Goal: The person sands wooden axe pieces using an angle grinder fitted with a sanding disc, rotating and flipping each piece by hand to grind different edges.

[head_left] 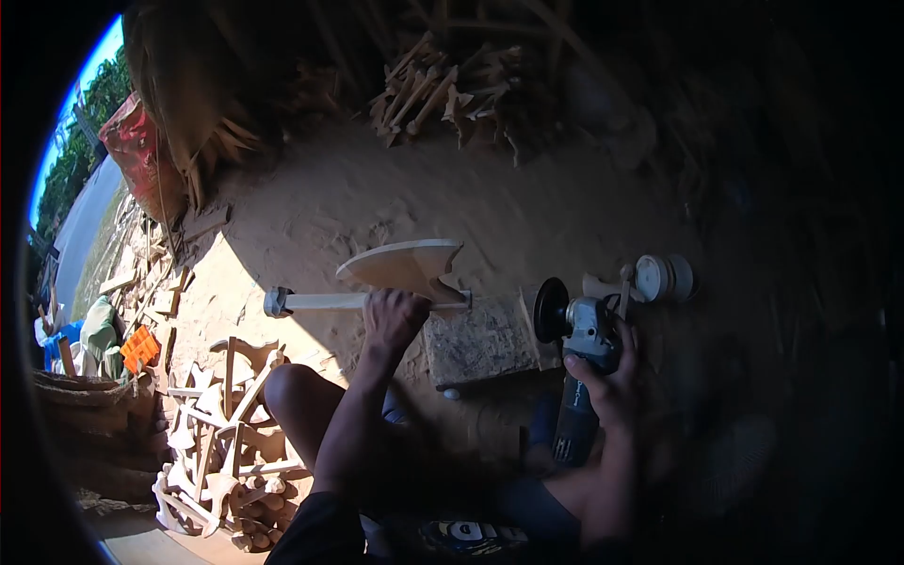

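Note:
My left hand (pixel 394 318) is closed around the handle of a pale wooden axe (pixel 405 264). Its broad curved blade points away from me, and the handle runs left to a dark-wrapped or grey-coloured end. The head end rests at or just above a worn block (pixel 480 344) on the ground. To the right, my right hand (pixel 607 372) grips an angle grinder (pixel 576 410) by its body. The grinder's dark round disc (pixel 549 311) faces the block and stands apart from the axe. Shadow hides part of my right fingers.
Several similar wooden pieces lie in a sunlit pile (pixel 226 443) at my left knee. Another stack of wooden pieces (pixel 443 89) sits at the back. White round containers (pixel 664 278) stand right of the grinder. A red sack (pixel 141 155) is at the far left.

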The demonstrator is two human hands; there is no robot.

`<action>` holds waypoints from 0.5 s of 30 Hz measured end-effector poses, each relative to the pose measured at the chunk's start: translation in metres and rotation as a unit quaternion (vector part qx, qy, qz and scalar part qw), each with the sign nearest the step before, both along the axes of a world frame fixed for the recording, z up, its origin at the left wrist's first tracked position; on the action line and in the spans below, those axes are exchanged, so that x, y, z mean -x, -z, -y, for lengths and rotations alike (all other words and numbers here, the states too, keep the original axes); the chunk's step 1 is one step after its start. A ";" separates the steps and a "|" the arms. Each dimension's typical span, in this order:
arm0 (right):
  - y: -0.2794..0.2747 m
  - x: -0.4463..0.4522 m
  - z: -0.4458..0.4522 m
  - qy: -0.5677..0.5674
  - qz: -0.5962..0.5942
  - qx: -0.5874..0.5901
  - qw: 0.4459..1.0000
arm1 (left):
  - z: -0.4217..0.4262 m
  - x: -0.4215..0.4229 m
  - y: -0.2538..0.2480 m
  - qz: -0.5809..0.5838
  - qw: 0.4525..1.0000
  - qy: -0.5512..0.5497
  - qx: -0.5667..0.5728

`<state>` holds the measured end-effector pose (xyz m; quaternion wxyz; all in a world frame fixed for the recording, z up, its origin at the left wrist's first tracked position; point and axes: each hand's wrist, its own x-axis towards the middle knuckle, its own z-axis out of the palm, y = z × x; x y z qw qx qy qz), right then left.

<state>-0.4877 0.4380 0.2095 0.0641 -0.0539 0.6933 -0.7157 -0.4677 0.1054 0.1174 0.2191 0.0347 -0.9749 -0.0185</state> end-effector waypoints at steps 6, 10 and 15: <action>0.008 -0.006 0.018 -0.104 -0.021 0.019 0.994 | -0.008 0.008 0.005 -0.150 0.984 0.088 0.031; 0.014 -0.006 0.022 -0.130 -0.028 0.005 0.991 | -0.009 0.010 0.013 -0.132 0.988 0.083 0.002; 0.014 -0.007 0.025 -0.128 -0.050 0.006 0.991 | -0.014 0.008 0.008 -0.121 0.989 0.086 0.021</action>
